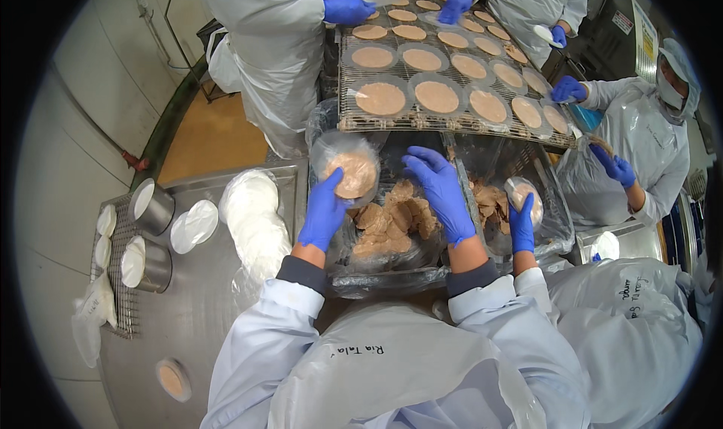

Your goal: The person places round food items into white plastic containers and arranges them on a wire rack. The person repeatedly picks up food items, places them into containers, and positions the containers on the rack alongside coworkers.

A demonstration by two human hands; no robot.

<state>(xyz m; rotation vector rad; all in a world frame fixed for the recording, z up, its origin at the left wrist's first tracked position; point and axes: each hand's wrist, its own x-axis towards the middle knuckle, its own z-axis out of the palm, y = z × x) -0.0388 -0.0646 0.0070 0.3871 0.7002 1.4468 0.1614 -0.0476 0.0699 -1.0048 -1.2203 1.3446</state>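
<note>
My left hand (322, 212) is closed on the edge of a flat, round, pinkish-tan patty (354, 177) backed by a larger clear round sheet. It holds the patty over the left side of a plastic-lined bin (380, 282). Inside that bin lies a heap of loose tan patties (392, 225), folded and overlapping. Above the heap's right side is my right hand (443, 192), open with its fingers spread and nothing in them. Both hands wear blue gloves.
Ahead, a wire conveyor belt (459, 130) carries rows of patties on round sheets. A steel table (192, 316) at left holds white round sheets (256, 218) and metal cylinders (153, 207). Co-workers surround the belt; one co-worker's gloved hand (521, 222) holds a patty over a second bin at right.
</note>
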